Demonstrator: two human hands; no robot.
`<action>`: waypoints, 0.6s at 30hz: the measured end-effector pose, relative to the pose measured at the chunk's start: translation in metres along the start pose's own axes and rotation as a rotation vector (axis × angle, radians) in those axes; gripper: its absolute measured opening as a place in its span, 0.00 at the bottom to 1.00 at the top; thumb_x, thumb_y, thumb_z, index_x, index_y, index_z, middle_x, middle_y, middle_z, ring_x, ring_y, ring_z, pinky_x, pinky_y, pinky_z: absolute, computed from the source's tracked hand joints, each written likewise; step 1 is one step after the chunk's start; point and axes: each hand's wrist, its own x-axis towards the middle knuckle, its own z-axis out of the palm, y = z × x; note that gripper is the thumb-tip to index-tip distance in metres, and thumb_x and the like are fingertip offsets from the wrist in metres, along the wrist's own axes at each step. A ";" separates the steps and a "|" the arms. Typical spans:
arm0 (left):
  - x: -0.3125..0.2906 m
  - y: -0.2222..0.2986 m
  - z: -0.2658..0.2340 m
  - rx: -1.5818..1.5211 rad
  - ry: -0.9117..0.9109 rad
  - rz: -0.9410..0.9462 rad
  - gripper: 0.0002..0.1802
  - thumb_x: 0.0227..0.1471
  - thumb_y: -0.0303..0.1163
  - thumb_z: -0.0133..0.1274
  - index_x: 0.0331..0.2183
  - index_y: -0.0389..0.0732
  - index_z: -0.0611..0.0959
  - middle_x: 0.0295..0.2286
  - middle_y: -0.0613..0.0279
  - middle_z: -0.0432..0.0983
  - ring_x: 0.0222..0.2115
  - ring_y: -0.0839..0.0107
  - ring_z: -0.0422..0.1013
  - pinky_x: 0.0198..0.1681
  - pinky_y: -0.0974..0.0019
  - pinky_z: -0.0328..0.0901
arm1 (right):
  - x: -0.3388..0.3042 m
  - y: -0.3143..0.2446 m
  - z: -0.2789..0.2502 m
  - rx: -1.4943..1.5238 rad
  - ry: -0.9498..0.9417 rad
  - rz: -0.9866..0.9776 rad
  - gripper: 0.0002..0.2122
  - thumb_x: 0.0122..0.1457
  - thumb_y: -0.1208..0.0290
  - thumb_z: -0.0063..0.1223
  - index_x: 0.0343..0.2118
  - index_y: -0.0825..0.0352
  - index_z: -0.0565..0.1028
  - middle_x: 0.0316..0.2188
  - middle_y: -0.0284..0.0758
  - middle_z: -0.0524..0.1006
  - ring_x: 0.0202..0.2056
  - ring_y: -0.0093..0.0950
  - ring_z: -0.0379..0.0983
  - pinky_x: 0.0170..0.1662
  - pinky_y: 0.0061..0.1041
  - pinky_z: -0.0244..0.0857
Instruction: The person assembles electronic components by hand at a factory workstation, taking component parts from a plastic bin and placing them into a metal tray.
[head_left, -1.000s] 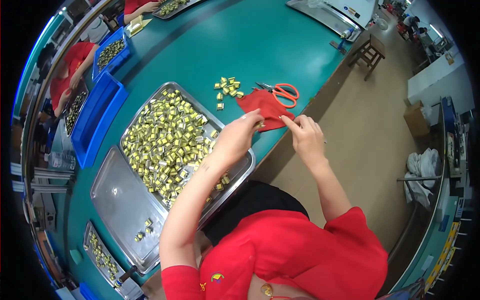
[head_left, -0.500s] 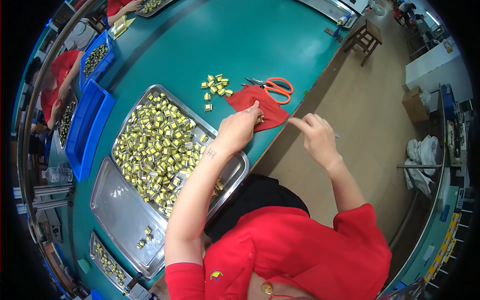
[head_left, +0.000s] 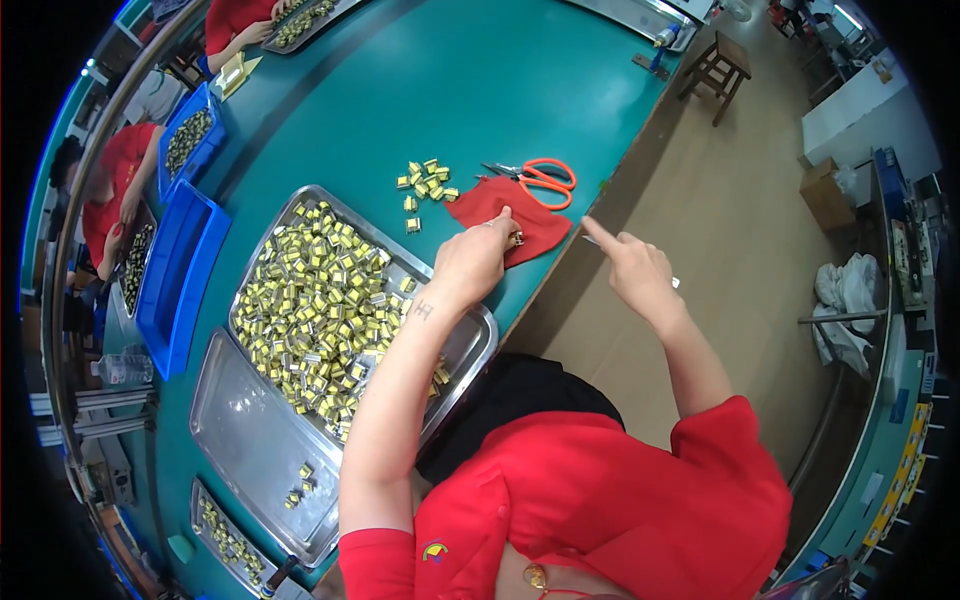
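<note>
My left hand (head_left: 470, 262) is closed with thumb and fingers around a small transformer (head_left: 516, 239), mostly hidden by the fingers, over a red cloth (head_left: 540, 232) at the table edge. My right hand (head_left: 643, 278) hangs past the edge with the index finger stretched out and the other fingers curled. A thin, light-coloured tool (head_left: 676, 283) shows at the heel of that hand; the rest lies hidden in the grip. Scissors with orange handles (head_left: 546, 182) lie partly on the cloth. Several loose yellow transformers (head_left: 428, 180) sit left of it.
A metal tray (head_left: 318, 192) heaped with yellow transformers stands left of my left forearm. Another tray (head_left: 225, 400) holds a few. Blue bins (head_left: 185, 270) and co-workers' hands (head_left: 128, 208) are at the far left. A wooden stool (head_left: 722, 70) stands on the floor.
My right index finger has straightened and points toward the cloth. My left hand keeps its grip over the cloth. The whole view has shifted slightly.
</note>
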 end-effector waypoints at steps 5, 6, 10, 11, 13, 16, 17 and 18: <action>0.002 -0.023 0.004 -0.738 0.015 -0.018 0.12 0.57 0.30 0.44 0.42 0.36 0.74 0.45 0.58 0.72 0.26 0.83 0.69 0.29 0.74 0.64 | -0.002 -0.004 -0.005 1.641 -0.235 0.253 0.12 0.62 0.74 0.40 0.46 0.71 0.71 0.20 0.29 0.67 0.17 0.16 0.58 0.21 0.17 0.54; 0.000 -0.018 -0.001 -0.832 0.064 -0.066 0.12 0.57 0.28 0.44 0.42 0.34 0.74 0.40 0.60 0.73 0.26 0.81 0.70 0.28 0.72 0.64 | -0.002 -0.006 -0.007 1.640 -0.228 0.251 0.12 0.62 0.74 0.40 0.46 0.71 0.71 0.20 0.29 0.67 0.17 0.16 0.58 0.21 0.17 0.54; -0.024 -0.006 -0.022 -1.069 0.230 -0.259 0.13 0.57 0.26 0.44 0.44 0.35 0.73 0.38 0.61 0.74 0.27 0.82 0.68 0.21 0.77 0.60 | 0.001 -0.024 -0.011 2.077 -0.439 0.268 0.13 0.62 0.70 0.42 0.44 0.74 0.70 0.21 0.27 0.67 0.18 0.12 0.56 0.20 0.13 0.49; -0.033 -0.009 -0.024 -1.070 0.249 -0.268 0.13 0.57 0.26 0.44 0.44 0.35 0.73 0.38 0.61 0.74 0.27 0.82 0.68 0.21 0.77 0.60 | 0.003 -0.029 -0.011 2.122 -0.483 0.271 0.13 0.62 0.69 0.43 0.42 0.74 0.70 0.21 0.27 0.67 0.18 0.12 0.56 0.20 0.13 0.49; -0.060 -0.018 -0.028 -1.426 0.350 -0.220 0.14 0.57 0.26 0.46 0.46 0.37 0.73 0.39 0.60 0.74 0.26 0.85 0.65 0.19 0.83 0.53 | 0.004 -0.037 -0.007 2.094 -0.492 0.215 0.11 0.61 0.70 0.45 0.38 0.74 0.70 0.21 0.27 0.66 0.18 0.12 0.56 0.20 0.13 0.48; -0.111 -0.023 -0.036 -1.614 0.511 -0.217 0.16 0.57 0.27 0.45 0.48 0.34 0.71 0.40 0.56 0.73 0.23 0.85 0.61 0.17 0.84 0.51 | 0.009 -0.051 -0.004 1.811 -0.457 0.129 0.06 0.57 0.73 0.50 0.30 0.71 0.71 0.19 0.26 0.66 0.19 0.12 0.56 0.20 0.14 0.48; -0.130 -0.025 -0.037 -1.646 0.576 -0.226 0.17 0.57 0.28 0.45 0.48 0.33 0.70 0.40 0.55 0.73 0.23 0.85 0.61 0.17 0.84 0.51 | 0.013 -0.059 -0.002 1.552 -0.392 0.085 0.05 0.55 0.74 0.53 0.26 0.69 0.71 0.19 0.25 0.66 0.19 0.12 0.57 0.20 0.14 0.48; -0.146 -0.024 -0.037 -1.656 0.639 -0.269 0.20 0.57 0.29 0.44 0.50 0.32 0.68 0.38 0.55 0.73 0.23 0.84 0.59 0.17 0.84 0.50 | 0.019 -0.067 0.006 1.391 -0.296 0.015 0.04 0.51 0.78 0.57 0.25 0.69 0.73 0.17 0.25 0.66 0.20 0.13 0.59 0.21 0.16 0.50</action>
